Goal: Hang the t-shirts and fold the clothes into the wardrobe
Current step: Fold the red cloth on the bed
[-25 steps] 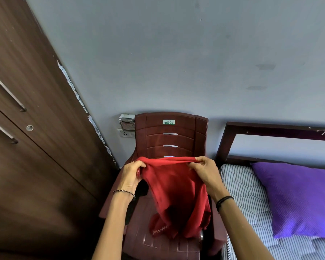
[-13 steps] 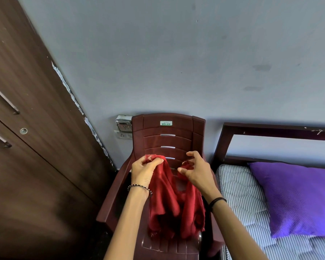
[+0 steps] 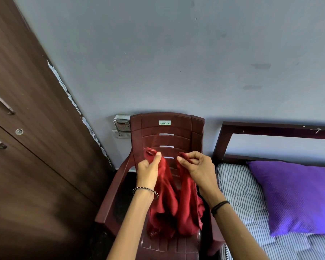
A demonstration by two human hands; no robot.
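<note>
A red garment (image 3: 174,205) hangs in two bunched folds over the seat of a maroon plastic chair (image 3: 167,128). My left hand (image 3: 148,170) pinches its upper left corner between thumb and fingers. Its upper right corner is pinched by my right hand (image 3: 199,168). The two hands are held level and a short gap apart, in front of the chair back. The garment's lower end touches the chair seat. The brown wooden wardrobe (image 3: 26,147) stands to the left with its doors closed.
A bed with a striped mattress (image 3: 238,188) and a purple pillow (image 3: 296,196) lies to the right of the chair, under a dark wooden headboard (image 3: 270,128). A wall socket and a small meter (image 3: 122,126) sit behind the chair. Metal handles (image 3: 6,102) run along the wardrobe doors.
A second ago the garment was stretched wide between my hands. My hands have since come closer together and shifted their grip to the corners, so the cloth now hangs in two narrow folds.
</note>
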